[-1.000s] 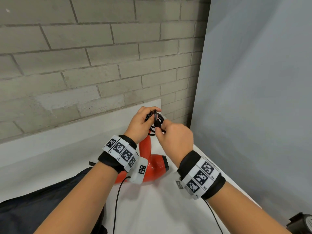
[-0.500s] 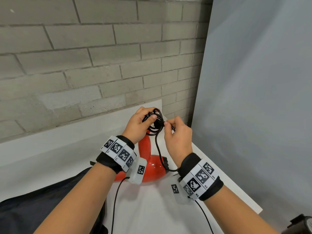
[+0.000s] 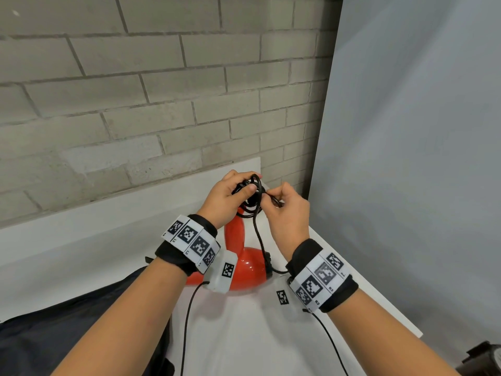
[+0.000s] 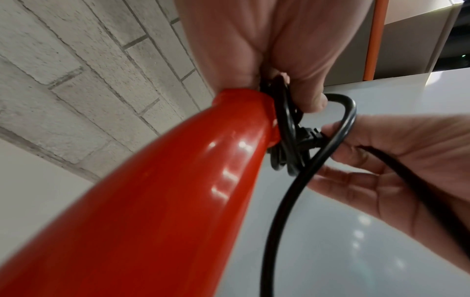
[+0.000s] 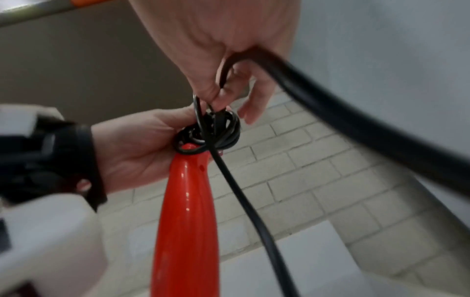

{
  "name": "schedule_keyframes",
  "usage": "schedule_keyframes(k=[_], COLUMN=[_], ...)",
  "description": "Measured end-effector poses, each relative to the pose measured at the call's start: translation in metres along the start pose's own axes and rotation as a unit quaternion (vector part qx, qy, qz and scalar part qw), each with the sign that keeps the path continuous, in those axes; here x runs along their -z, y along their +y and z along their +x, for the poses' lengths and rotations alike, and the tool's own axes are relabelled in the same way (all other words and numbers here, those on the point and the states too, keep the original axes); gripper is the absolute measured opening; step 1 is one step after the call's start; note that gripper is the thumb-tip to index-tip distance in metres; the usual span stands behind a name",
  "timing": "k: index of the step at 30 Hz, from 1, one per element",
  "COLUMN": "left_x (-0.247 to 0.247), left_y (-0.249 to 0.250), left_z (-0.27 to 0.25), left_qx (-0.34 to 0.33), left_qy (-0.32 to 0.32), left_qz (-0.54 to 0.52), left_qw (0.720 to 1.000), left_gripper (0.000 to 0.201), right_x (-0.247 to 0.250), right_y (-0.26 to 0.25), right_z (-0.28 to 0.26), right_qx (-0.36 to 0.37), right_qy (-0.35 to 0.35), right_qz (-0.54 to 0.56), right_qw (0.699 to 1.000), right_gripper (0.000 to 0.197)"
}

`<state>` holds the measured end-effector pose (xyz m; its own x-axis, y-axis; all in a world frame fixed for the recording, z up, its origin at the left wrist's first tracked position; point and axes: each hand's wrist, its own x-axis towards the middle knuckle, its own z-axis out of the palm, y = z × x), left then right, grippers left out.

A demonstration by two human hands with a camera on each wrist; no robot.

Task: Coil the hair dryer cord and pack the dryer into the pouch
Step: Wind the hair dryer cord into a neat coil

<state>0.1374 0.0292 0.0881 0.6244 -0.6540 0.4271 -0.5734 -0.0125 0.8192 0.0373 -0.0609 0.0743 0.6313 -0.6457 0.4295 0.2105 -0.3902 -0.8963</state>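
Observation:
The red hair dryer [image 3: 244, 270] lies on the white table [image 3: 257, 335] with its handle [image 5: 188, 211] pointing up and away. My left hand [image 3: 230, 196] grips the coiled black cord [image 3: 253, 196] at the handle's end [image 4: 287, 140]. My right hand [image 3: 287, 210] pinches a strand of the cord [image 5: 221, 84] beside the coil. A loose length of cord [image 3: 260, 240] hangs from the coil down past the dryer body. The dark pouch [image 3: 81, 335] lies at the lower left, partly under my left forearm.
A grey brick wall [image 3: 135, 104] stands close behind the table. A grey panel [image 3: 406, 158] closes the right side, and the table's right edge [image 3: 393, 308] runs near my right wrist. A dark object [image 3: 485, 359] sits off the table at the bottom right.
My right hand has drawn back from the coil to the right, pulling a strand out with it. The left hand keeps its grip on the coil; the dryer has not moved.

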Motion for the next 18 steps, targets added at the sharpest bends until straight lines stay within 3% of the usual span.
schedule_keyframes(k=[5,10,13,15,18], left_x=[-0.003,-0.01,-0.009,-0.008,-0.004], left_y=[0.005,0.009,0.007,0.007,0.005], left_z=[-0.002,-0.003,-0.003,-0.004,-0.003], left_qx=[0.0,-0.014,-0.013,-0.011,-0.002], left_qy=[-0.018,-0.027,-0.017,-0.025,-0.029], left_qz=[-0.027,-0.018,-0.018,-0.043,-0.072], left_qw=[0.999,0.999,1.0,0.999,0.997], left_gripper=[0.031,0.031,0.03,0.03,0.027], right_x=[-0.008,-0.017,-0.015,-0.011,0.0], right_y=[0.009,0.018,0.017,0.018,0.015], right_z=[-0.009,-0.002,0.001,0.008,0.021], right_qx=[0.091,0.01,0.031,0.054,0.035], right_qy=[0.01,0.015,0.038,-0.039,-0.205], right_qz=[-0.081,-0.071,-0.057,-0.043,-0.041], right_qw=[0.993,0.997,0.997,0.997,0.977], right_gripper=[0.006,0.02,0.031,0.043,0.049])
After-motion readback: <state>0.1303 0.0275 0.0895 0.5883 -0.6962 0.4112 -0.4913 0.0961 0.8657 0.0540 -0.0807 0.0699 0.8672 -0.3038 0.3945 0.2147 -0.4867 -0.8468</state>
